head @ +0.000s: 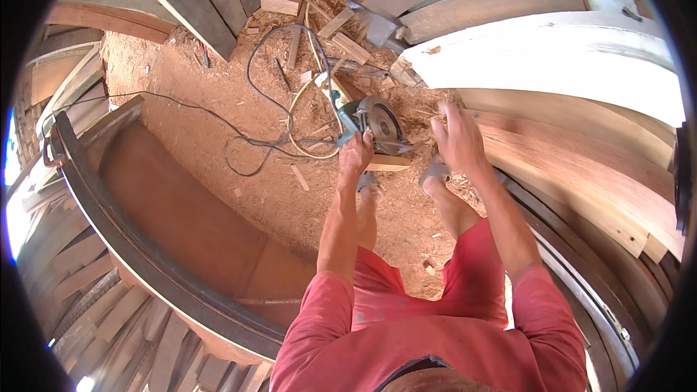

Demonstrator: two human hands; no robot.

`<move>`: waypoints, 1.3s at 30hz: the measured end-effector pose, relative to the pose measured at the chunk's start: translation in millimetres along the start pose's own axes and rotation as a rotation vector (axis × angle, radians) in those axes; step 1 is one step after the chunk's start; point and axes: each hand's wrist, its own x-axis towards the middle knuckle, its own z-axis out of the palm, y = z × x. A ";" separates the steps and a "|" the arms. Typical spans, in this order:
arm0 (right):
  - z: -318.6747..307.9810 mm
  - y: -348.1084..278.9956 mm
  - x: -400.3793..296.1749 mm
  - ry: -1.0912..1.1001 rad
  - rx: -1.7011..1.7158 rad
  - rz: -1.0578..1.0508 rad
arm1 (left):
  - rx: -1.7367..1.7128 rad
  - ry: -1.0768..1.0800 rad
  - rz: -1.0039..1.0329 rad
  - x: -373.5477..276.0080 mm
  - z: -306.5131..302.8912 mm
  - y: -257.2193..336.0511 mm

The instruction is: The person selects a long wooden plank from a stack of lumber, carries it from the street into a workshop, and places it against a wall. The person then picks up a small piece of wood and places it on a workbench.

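Note:
A teal-and-black circular saw (pixel 375 120) with its round blade facing up and to the right is in front of my feet. My left hand (pixel 356 151) is closed on the near end of the saw, by its teal handle (pixel 346 122). Just under the saw's near edge shows a pale wooden block (pixel 389 163). To the right of the saw my right hand (pixel 459 136) is raised with fingers apart, slightly blurred and holding nothing. Its fingertips are near a large stack of boards.
A black cable (pixel 256 98) and a cream cable (pixel 297 103) loop over the sawdust-covered floor (pixel 261 196). Wood offcuts (pixel 351 48) lie beyond the saw. Stacked boards (pixel 577 152) line the right; a dark-edged wooden panel (pixel 190 201) lies left. Planks (pixel 212 5) stand at the upper left.

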 end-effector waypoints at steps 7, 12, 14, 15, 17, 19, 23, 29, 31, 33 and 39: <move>49.8 6.4 215.8 -0.143 -0.106 0.013 | 0.050 0.307 0.119 -47.1 -50.5 51.0; 105.3 29.7 267.2 -0.304 -0.203 0.139 | -0.216 0.195 0.232 -103.7 -84.2 55.1; 130.6 27.1 271.8 -0.317 -0.297 0.138 | -0.283 0.123 0.208 -106.4 -89.1 56.9; 136.4 27.6 279.0 -0.386 -0.247 0.206 | -0.293 0.098 0.194 -106.5 -97.9 60.4; 169.5 79.0 296.1 -0.231 -0.304 0.108 | -0.286 0.069 0.214 -96.4 -106.7 56.3; 183.4 62.6 296.9 -0.188 -0.365 0.136 | -0.273 0.075 0.200 -102.2 -108.0 45.9; 198.9 50.7 293.3 -0.253 -0.248 0.177 | -0.289 0.027 0.098 -101.6 -115.2 45.6; 190.1 63.6 306.8 -0.149 -0.351 -0.099 | -0.233 -0.014 0.196 -92.0 -109.7 53.0; 180.2 55.8 306.1 0.017 -0.315 -0.233 | -0.249 -0.012 0.192 -91.2 -107.1 53.2; 169.7 35.8 322.6 -0.051 -0.284 -0.279 | -0.241 0.018 0.210 -89.7 -103.9 52.1; 159.5 -64.2 324.7 -0.353 0.103 -0.411 | -0.204 0.033 0.252 -77.8 -96.3 53.3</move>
